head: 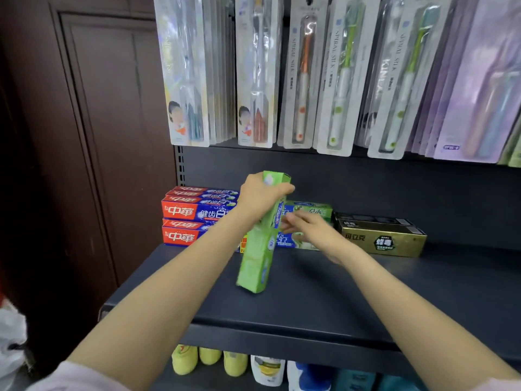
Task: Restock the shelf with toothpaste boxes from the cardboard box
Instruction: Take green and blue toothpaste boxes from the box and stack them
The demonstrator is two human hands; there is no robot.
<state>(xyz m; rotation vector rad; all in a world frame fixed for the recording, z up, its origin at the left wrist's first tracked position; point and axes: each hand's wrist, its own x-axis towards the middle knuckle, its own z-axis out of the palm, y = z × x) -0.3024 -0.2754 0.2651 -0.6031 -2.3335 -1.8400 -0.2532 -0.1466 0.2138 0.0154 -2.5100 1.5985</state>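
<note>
My left hand [260,197] grips the upper end of a green toothpaste box [258,258], which is held nearly upright and tilted above the dark shelf [310,300]. My right hand [307,227] reaches with relaxed, spread fingers towards the blue-green toothpaste boxes [308,210] stacked at the back of the shelf, and holds nothing. Red and blue toothpaste boxes [186,213] are stacked at the back left. Gold and black toothpaste boxes [383,235] lie at the back right. The cardboard box is out of view.
Packs of toothbrushes [304,74] hang in rows above the shelf. A dark wooden panel [93,136] stands on the left. Below the shelf are yellow items [208,359] and bottles [267,368]. A white plastic bag [10,340] sits at the lower left.
</note>
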